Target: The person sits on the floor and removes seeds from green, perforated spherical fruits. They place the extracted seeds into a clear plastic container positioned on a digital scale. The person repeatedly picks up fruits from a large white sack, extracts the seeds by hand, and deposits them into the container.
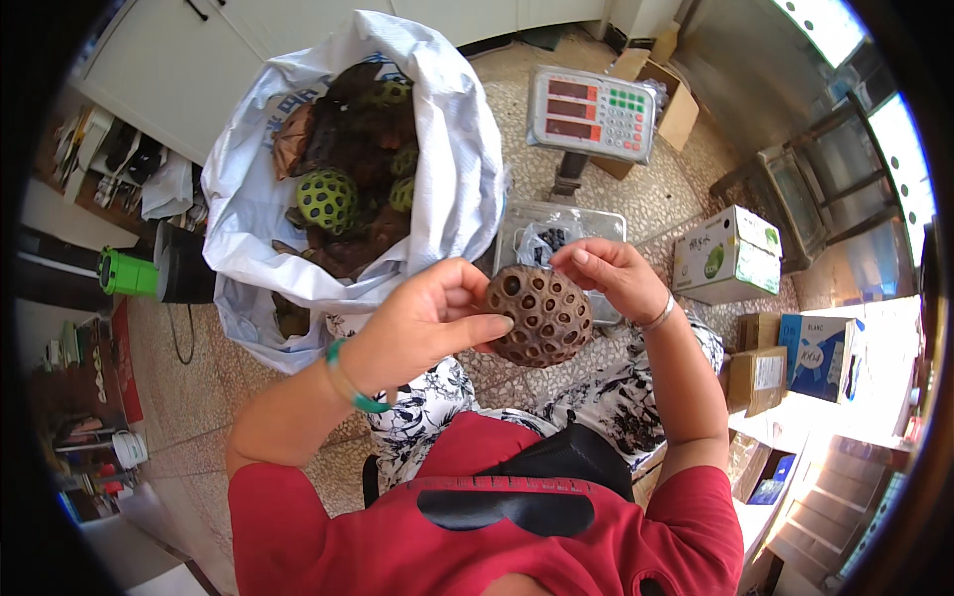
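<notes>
My left hand (440,309) grips a brown, dried lotus seed pod (548,320) by its left edge, the thumb lying on its face. Round holes cover that face, and several show dark seeds inside. At the pod's upper right edge is my right hand (615,276), its thumb and fingertips drawn close together; whether a seed is between them cannot be seen. Just beyond the pod, a clear plastic bag (533,242) of dark lotus seeds (553,238) rests on the scale's metal platform (607,227). To the left, a white woven sack (458,149) holds brown pods and several green ones (326,200).
The scale's keypad display (592,113) stands on a post beyond the platform. A white carton (727,253), brown boxes (756,376) and a wooden chair (812,194) are at the right. At the left is a green and black container (130,270). Speckled tile floor (194,402) lies beneath.
</notes>
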A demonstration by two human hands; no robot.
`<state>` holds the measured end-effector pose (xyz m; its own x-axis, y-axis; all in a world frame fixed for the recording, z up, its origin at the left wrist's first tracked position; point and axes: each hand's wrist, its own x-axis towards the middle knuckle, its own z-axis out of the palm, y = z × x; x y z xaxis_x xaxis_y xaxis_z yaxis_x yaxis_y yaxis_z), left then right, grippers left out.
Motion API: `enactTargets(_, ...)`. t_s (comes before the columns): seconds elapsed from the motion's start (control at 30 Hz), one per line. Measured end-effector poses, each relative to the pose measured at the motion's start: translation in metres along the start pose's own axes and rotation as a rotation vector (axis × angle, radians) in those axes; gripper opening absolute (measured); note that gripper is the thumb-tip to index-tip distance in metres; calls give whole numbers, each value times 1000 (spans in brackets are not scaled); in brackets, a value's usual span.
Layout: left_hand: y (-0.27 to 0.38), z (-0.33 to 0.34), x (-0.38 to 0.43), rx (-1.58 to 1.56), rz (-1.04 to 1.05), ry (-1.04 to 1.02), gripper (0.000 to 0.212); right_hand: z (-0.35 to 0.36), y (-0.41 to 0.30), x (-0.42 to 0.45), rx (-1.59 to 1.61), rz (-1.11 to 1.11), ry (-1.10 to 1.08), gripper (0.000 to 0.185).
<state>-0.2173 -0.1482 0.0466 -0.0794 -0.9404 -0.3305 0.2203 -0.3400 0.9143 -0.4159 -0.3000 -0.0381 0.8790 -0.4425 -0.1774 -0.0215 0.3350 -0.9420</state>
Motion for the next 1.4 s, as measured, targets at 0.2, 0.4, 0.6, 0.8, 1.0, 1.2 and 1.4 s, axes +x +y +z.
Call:
enactTargets(0.2,-86,1,81,30,-65,68,18,-22,16,-1,-326,140,73,36)
enactTargets(0.4,-121,-12,124,64,11,89,36,-27,69,19,-165,60,290,26)
enactTargets(0.6,-140,-33,140,-39,-32,86,28,-29,86,37,11,119,324,15)
enactTargets(0.8,-151,-41,155,-265,-79,42,20,-40,96,41,327,209,277,20)
enactTargets(1.0,-151,-35,162,-49,-58,78,22,-42,108,47,-9,182,388,22)
enactTargets(1.2,-149,-38,159,-48,-30,-25,19,-35,112,48,356,259,341,22)
enactTargets(1.4,-155,-43,169,-32,-206,74,21,-38,112,52,-127,55,618,19)
